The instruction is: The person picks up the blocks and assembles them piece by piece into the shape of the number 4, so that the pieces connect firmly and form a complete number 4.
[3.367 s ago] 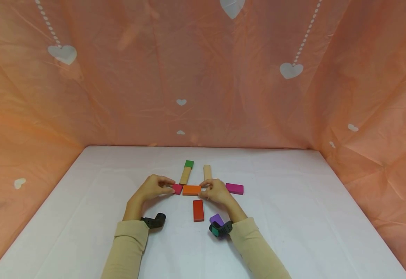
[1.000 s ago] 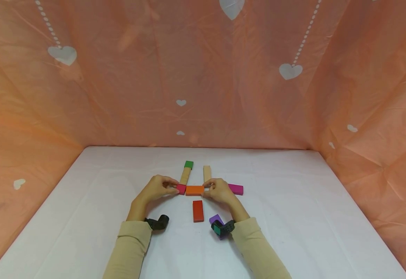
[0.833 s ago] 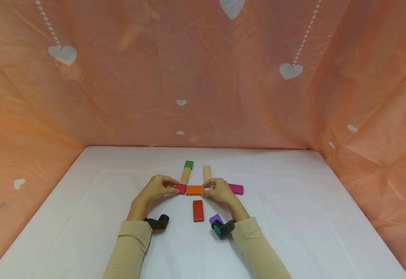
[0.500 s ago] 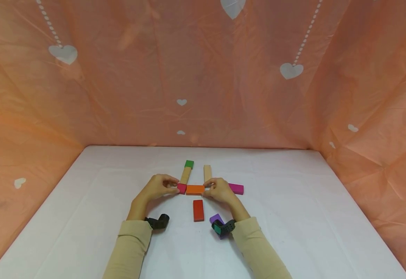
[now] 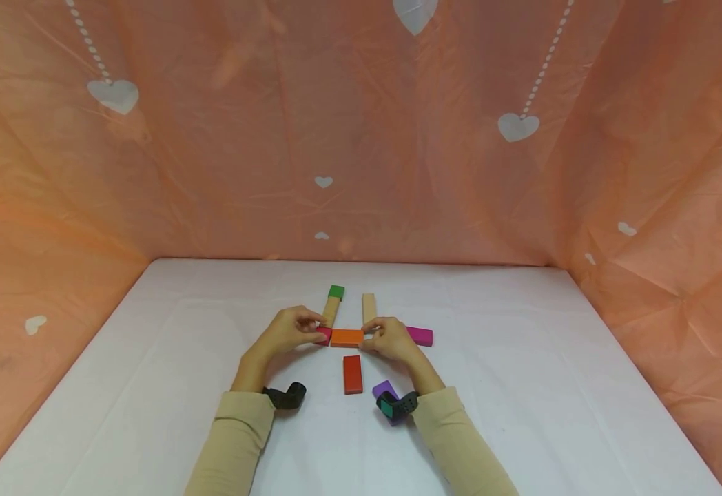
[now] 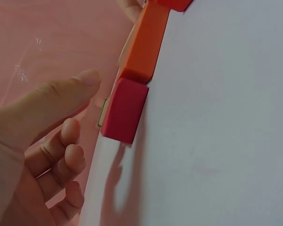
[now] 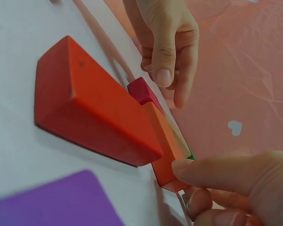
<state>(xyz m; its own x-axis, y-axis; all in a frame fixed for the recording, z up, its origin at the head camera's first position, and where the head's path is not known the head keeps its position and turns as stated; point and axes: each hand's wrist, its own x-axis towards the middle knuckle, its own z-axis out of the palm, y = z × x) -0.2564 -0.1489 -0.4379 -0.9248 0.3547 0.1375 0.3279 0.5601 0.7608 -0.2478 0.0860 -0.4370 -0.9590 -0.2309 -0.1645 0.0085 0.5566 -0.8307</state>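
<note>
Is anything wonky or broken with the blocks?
Two little things: the purple block lies crooked, while the red block is almost straight, and the red block has a small dark spot. The orange block and pink block sit end to end, and nothing looks broken.

Orange block (image 5: 346,338), crimson block (image 6: 125,110), red block (image 5: 353,375), purple block (image 7: 61,202), magenta block (image 5: 420,337), green block (image 5: 336,291), tan blocks (image 5: 368,308); white tablecloth (image 5: 522,386); peach curtain (image 5: 224,151) with white hearts (image 5: 113,96) (some trailing dots (image 5: 91,48)).

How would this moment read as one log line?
left hand: near pink block, not gripping | right hand: gripping orange block | pink and orange: end to end | red block: lying apart
</note>
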